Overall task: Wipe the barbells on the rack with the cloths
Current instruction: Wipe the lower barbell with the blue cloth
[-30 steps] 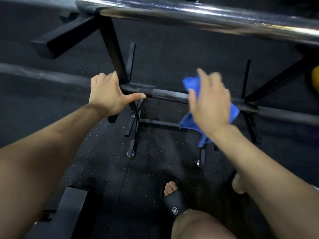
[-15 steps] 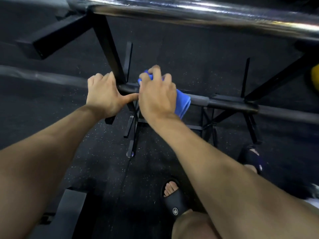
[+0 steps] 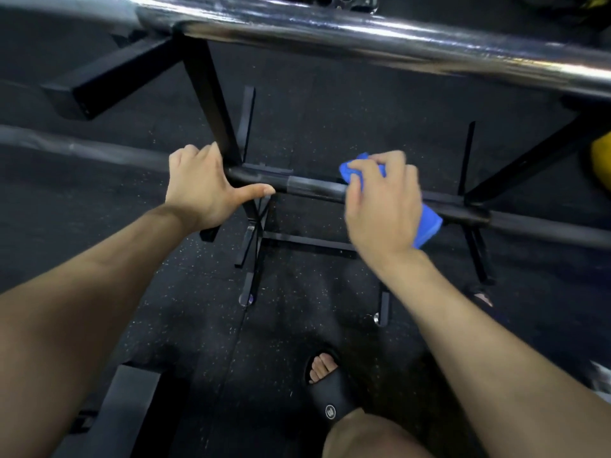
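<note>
While gripping dark barbell on black rack | left hand curled over bar, thumb out along it | right hand clutching blue cloth wrapped around bar | chrome barbell above

Upper barbell: polished chrome metal, glossy, streaked with reflections.
Lower barbell: dark matt metal, dull grey.
Cloth: soft blue fabric.
Rack: black painted metal, smooth.
Floor: black speckled rubber, rough.
Sandal: matt black.

The black slide sandal bears a small round logo, unreadable.
</note>
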